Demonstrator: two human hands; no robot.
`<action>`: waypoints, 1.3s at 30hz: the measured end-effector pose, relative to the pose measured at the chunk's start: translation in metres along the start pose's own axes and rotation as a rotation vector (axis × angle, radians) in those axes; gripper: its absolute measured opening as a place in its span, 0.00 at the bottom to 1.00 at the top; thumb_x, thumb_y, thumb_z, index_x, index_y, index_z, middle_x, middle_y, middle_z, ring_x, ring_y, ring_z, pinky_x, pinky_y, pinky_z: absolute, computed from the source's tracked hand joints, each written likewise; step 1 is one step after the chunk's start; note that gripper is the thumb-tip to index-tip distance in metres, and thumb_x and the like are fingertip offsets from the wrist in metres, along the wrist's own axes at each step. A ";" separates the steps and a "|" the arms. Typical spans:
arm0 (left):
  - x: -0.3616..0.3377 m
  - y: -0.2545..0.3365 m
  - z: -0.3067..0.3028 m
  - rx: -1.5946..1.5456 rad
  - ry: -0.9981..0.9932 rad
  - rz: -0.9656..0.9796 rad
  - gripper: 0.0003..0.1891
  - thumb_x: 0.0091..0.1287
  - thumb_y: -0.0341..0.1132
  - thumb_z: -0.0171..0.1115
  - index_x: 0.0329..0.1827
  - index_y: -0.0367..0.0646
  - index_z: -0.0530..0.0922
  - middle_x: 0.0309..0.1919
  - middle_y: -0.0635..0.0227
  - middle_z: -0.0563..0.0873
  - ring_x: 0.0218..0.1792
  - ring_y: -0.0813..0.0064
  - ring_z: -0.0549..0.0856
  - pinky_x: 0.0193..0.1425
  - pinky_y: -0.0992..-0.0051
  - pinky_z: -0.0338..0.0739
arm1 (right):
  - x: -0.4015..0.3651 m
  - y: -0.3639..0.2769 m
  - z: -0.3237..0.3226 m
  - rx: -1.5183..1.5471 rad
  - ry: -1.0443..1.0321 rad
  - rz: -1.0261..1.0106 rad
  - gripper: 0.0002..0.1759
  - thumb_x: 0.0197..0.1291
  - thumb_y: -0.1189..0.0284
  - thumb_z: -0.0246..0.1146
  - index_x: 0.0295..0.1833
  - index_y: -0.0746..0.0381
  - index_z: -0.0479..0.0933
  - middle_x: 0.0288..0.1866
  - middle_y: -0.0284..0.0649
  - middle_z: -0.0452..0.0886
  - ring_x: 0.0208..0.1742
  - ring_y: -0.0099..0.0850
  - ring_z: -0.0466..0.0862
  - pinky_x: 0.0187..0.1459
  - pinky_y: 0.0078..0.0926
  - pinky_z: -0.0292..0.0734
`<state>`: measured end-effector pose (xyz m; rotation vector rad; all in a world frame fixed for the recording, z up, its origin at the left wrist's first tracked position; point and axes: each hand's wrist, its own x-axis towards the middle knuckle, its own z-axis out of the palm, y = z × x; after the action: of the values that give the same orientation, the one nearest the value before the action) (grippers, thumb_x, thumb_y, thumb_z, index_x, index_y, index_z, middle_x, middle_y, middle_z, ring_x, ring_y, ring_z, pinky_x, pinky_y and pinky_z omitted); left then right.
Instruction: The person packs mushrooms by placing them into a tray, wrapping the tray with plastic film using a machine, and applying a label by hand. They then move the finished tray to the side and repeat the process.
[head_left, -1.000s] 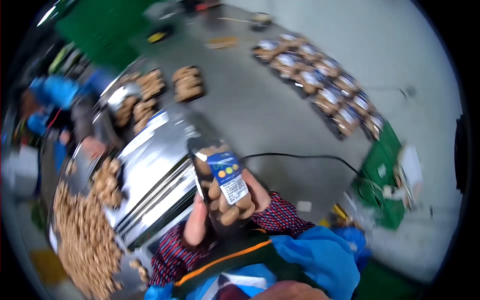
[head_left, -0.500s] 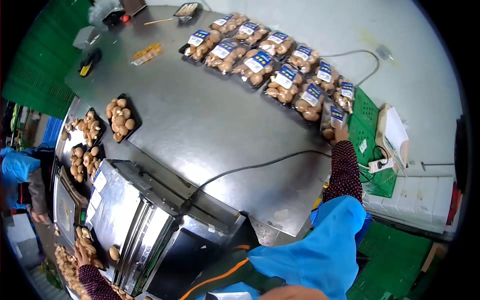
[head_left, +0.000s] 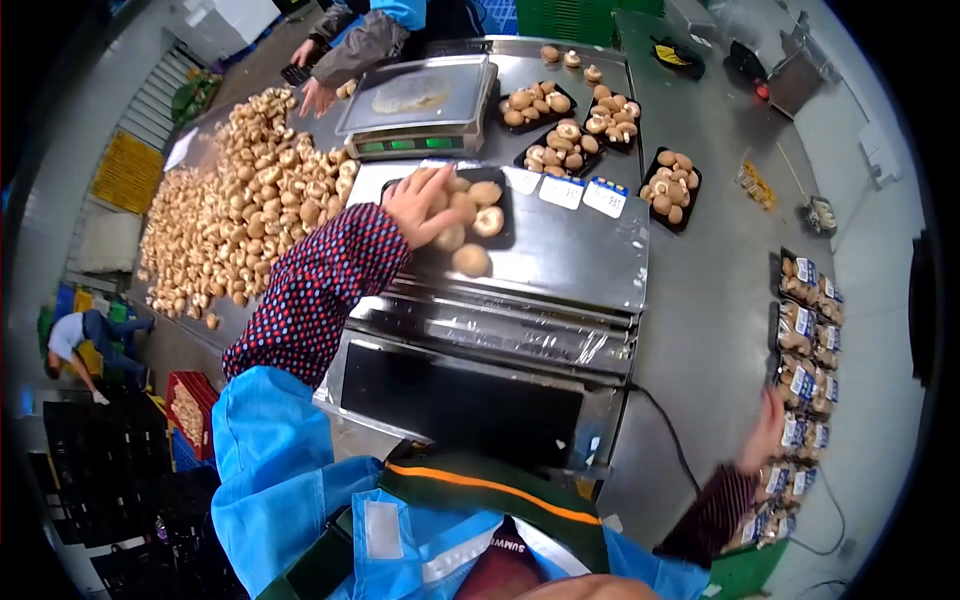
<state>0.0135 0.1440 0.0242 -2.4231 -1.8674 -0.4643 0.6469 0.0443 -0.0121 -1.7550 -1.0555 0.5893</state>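
My left hand (head_left: 418, 205) rests on brown mushrooms (head_left: 462, 205) in a black tray (head_left: 506, 228), fingers spread. The tray lies on top of the steel wrapping machine (head_left: 590, 265), and a mushroom (head_left: 471, 262) sits at its near edge. Two blue-and-white labels (head_left: 605, 198) lie to the right of this tray. At the right, my right hand (head_left: 765, 430), slightly blurred, is beside the row of wrapped, labelled mushroom packs (head_left: 797, 328). Its fingers are stretched out, and I see nothing in them.
A scale (head_left: 420, 105) stands behind the machine. Loose mushrooms (head_left: 260, 200) are heaped at left. Several filled trays (head_left: 670, 190) stand at the back right. A black cable (head_left: 668, 425) crosses the table. A co-worker's hand (head_left: 318, 97) is beyond the heap.
My view has swung left toward the machine and mushroom heap. My right hand has come away from the end pack in the row. My left hand is still at the tray.
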 end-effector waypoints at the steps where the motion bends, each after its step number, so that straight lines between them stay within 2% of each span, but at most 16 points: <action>1: -0.004 0.000 0.000 -0.046 -0.008 -0.003 0.37 0.61 0.54 0.56 0.70 0.46 0.58 0.61 0.56 0.69 0.60 0.53 0.70 0.63 0.59 0.62 | -0.016 -0.046 0.043 -0.130 -0.144 -0.215 0.16 0.65 0.71 0.54 0.55 0.69 0.72 0.52 0.42 0.78 0.52 0.31 0.77 0.55 0.24 0.70; 4: 0.006 -0.006 -0.007 -0.074 -0.130 -0.070 0.37 0.61 0.58 0.54 0.71 0.53 0.57 0.63 0.59 0.67 0.62 0.51 0.69 0.64 0.52 0.60 | -0.084 -0.187 0.182 -0.044 -0.658 -0.532 0.14 0.60 0.71 0.58 0.51 0.64 0.75 0.45 0.41 0.79 0.46 0.33 0.78 0.51 0.29 0.71; 5: 0.008 -0.006 -0.009 -0.099 -0.150 -0.086 0.37 0.61 0.58 0.54 0.71 0.53 0.57 0.64 0.59 0.67 0.62 0.51 0.68 0.64 0.52 0.60 | -0.096 -0.202 0.228 -0.167 -0.708 -0.918 0.16 0.56 0.67 0.61 0.49 0.63 0.76 0.44 0.42 0.79 0.44 0.38 0.79 0.49 0.33 0.71; 7: 0.009 -0.014 -0.004 -0.168 -0.142 -0.066 0.36 0.62 0.58 0.53 0.70 0.53 0.57 0.64 0.58 0.66 0.64 0.50 0.66 0.66 0.51 0.58 | -0.134 -0.219 0.301 -0.350 -0.666 -1.092 0.24 0.53 0.53 0.62 0.47 0.61 0.75 0.37 0.41 0.79 0.41 0.39 0.78 0.49 0.37 0.66; 10: 0.006 -0.033 0.000 -0.206 -0.048 0.081 0.33 0.64 0.53 0.52 0.69 0.46 0.59 0.66 0.56 0.65 0.66 0.52 0.64 0.70 0.57 0.54 | -0.164 -0.228 0.349 -0.753 -0.623 -0.950 0.25 0.49 0.49 0.63 0.40 0.59 0.73 0.35 0.41 0.78 0.40 0.39 0.77 0.47 0.36 0.63; 15: -0.028 -0.073 -0.031 -0.574 0.128 0.106 0.35 0.61 0.40 0.61 0.68 0.37 0.58 0.60 0.47 0.70 0.62 0.52 0.69 0.66 0.62 0.62 | -0.163 -0.232 0.354 -0.495 -0.762 -0.692 0.21 0.47 0.58 0.65 0.44 0.58 0.72 0.39 0.39 0.78 0.46 0.37 0.77 0.51 0.37 0.62; 18: -0.045 -0.084 -0.029 -0.492 0.114 0.194 0.46 0.51 0.47 0.70 0.70 0.38 0.55 0.62 0.45 0.66 0.64 0.49 0.65 0.67 0.60 0.60 | -0.148 -0.263 0.350 -0.270 -0.700 -0.616 0.24 0.46 0.62 0.69 0.46 0.61 0.71 0.40 0.41 0.76 0.46 0.39 0.76 0.47 0.34 0.69; 20: -0.044 -0.071 -0.024 -0.364 -0.036 0.116 0.58 0.40 0.53 0.75 0.71 0.36 0.51 0.64 0.42 0.61 0.67 0.44 0.59 0.68 0.54 0.54 | -0.124 -0.272 0.379 -0.118 -0.506 -0.864 0.24 0.46 0.66 0.69 0.47 0.64 0.70 0.41 0.44 0.75 0.46 0.41 0.76 0.46 0.32 0.71; 22: -0.031 -0.070 0.000 -0.402 -0.014 0.123 0.60 0.37 0.53 0.76 0.71 0.37 0.49 0.65 0.41 0.60 0.67 0.42 0.57 0.69 0.53 0.53 | -0.093 -0.260 0.419 -0.083 -0.580 -0.922 0.22 0.49 0.70 0.68 0.48 0.67 0.70 0.44 0.47 0.75 0.46 0.39 0.77 0.50 0.31 0.71; 24: -0.023 -0.067 0.009 -0.450 -0.082 0.157 0.61 0.37 0.52 0.75 0.72 0.38 0.47 0.67 0.44 0.58 0.68 0.41 0.55 0.70 0.53 0.50 | -0.068 -0.223 0.449 0.084 -0.916 -0.613 0.20 0.53 0.69 0.66 0.48 0.66 0.69 0.44 0.45 0.76 0.46 0.36 0.78 0.49 0.29 0.73; 27: -0.027 -0.050 -0.012 -0.441 -0.264 0.138 0.60 0.39 0.51 0.74 0.74 0.46 0.45 0.69 0.49 0.57 0.70 0.46 0.54 0.68 0.43 0.48 | -0.076 -0.232 0.413 -0.169 -0.921 -0.581 0.20 0.56 0.66 0.63 0.50 0.64 0.70 0.44 0.43 0.79 0.46 0.32 0.80 0.50 0.27 0.73; 30: -0.033 -0.041 -0.007 -0.438 -0.221 0.174 0.61 0.37 0.55 0.75 0.74 0.49 0.46 0.70 0.52 0.56 0.70 0.48 0.53 0.67 0.40 0.49 | -0.076 -0.223 0.387 -0.163 -0.942 -0.454 0.20 0.57 0.67 0.63 0.53 0.64 0.71 0.46 0.42 0.80 0.47 0.29 0.79 0.50 0.25 0.73; 32: -0.039 -0.043 -0.014 -0.406 0.056 0.217 0.58 0.37 0.55 0.75 0.72 0.46 0.53 0.65 0.48 0.61 0.66 0.46 0.60 0.66 0.48 0.54 | -0.076 -0.221 0.382 -0.061 -0.815 -0.544 0.19 0.58 0.69 0.62 0.53 0.65 0.73 0.46 0.42 0.79 0.47 0.30 0.79 0.50 0.24 0.73; 34: -0.053 -0.043 -0.037 -0.463 0.106 0.178 0.54 0.40 0.52 0.75 0.70 0.45 0.56 0.57 0.49 0.68 0.57 0.48 0.67 0.62 0.54 0.60 | -0.087 -0.239 0.372 -0.012 -0.667 -0.640 0.18 0.57 0.73 0.63 0.53 0.66 0.73 0.47 0.43 0.78 0.49 0.32 0.78 0.52 0.26 0.72; 36: -0.067 -0.034 -0.048 -0.364 -0.033 0.020 0.49 0.46 0.46 0.73 0.70 0.44 0.55 0.46 0.55 0.74 0.47 0.56 0.72 0.54 0.59 0.65 | -0.105 -0.263 0.372 0.022 -0.640 -0.897 0.18 0.55 0.74 0.63 0.52 0.65 0.73 0.47 0.44 0.78 0.50 0.33 0.78 0.52 0.26 0.72; 39: -0.079 -0.025 -0.026 -0.367 -0.072 -0.021 0.46 0.50 0.43 0.71 0.70 0.43 0.55 0.45 0.56 0.76 0.46 0.57 0.74 0.55 0.61 0.65 | -0.127 -0.278 0.398 -0.115 -0.768 -1.214 0.21 0.51 0.74 0.63 0.53 0.59 0.74 0.51 0.41 0.76 0.56 0.39 0.73 0.60 0.37 0.63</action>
<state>-0.0335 0.0711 0.0249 -2.6758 -1.9899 -0.7961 0.1680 0.1728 0.0658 -0.6372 -2.4038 0.3783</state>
